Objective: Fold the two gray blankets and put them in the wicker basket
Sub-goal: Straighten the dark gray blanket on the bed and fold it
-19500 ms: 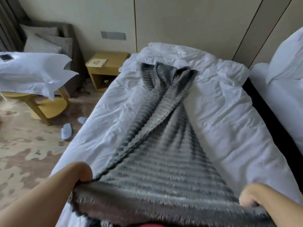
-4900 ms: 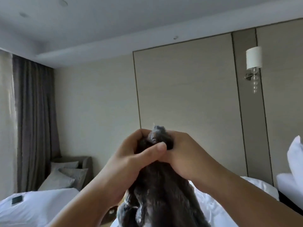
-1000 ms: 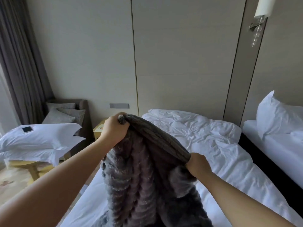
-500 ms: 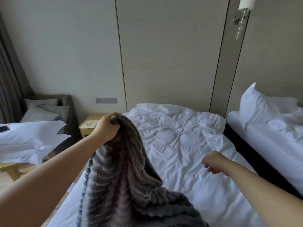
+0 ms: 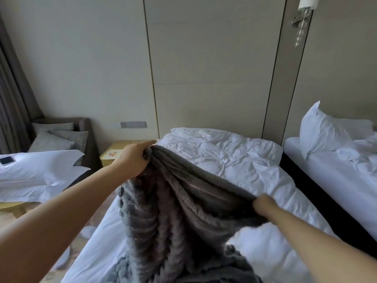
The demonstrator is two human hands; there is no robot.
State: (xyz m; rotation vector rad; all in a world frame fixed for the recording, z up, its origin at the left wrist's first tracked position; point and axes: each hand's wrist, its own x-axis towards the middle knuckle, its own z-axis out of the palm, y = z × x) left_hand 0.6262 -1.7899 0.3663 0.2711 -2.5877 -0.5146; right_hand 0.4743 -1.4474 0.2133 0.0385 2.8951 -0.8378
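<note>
A single view is given, taken by a wide-angle camera worn on the head. It is aimed forward and slightly down, along the bed toward the wall behind it. Both forearms are seen entering from the lower corners; the left hand and right hand are caught close, near mid-frame, with the blanket held between them. The wall seams are bowed toward the edges by the lens. A second bed is cut by the right edge, a pillow by the left.
</note>
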